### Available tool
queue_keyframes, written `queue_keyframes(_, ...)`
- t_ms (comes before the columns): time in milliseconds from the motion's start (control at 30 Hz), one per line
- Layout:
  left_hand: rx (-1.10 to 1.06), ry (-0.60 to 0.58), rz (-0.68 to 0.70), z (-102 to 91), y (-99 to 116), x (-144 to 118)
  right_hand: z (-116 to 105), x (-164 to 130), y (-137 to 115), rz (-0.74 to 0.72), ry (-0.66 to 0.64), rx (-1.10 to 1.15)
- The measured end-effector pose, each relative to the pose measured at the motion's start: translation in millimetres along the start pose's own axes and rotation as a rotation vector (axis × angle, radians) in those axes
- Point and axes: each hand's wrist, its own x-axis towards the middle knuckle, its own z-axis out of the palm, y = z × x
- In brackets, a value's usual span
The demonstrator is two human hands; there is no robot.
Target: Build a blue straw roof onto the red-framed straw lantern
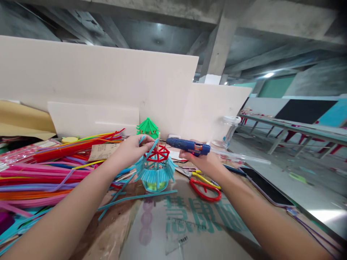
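Straws of pale blue form a small model point(155, 169) standing on the worktop point(162, 231), topped by a red straw frame point(157, 153). The left hand point(132, 150) grips the model's upper edge, fingers curled around a blue straw. The right hand point(202, 160) is clenched around a blue glue gun point(188, 146), its nozzle pointing left at the red frame. Red-handled scissors point(203, 189) lie just beside the right wrist. Loose coloured straws point(40, 169) pile up at the left, and a green straw model point(148, 128) stands behind.
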Motion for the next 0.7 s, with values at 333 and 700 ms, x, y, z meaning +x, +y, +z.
queue_keyframes(333, -0.017, -0.003, 0.014, 0.9, -4.9, 2.0, -0.5, -0.5, -0.2, -0.038, -0.005, 0.010)
queue_keyframes(700, 0.006, 0.000, -0.001, 0.8, -2.7, 1.3, 0.9, 0.3, 1.7, -0.064, 0.026, -0.002)
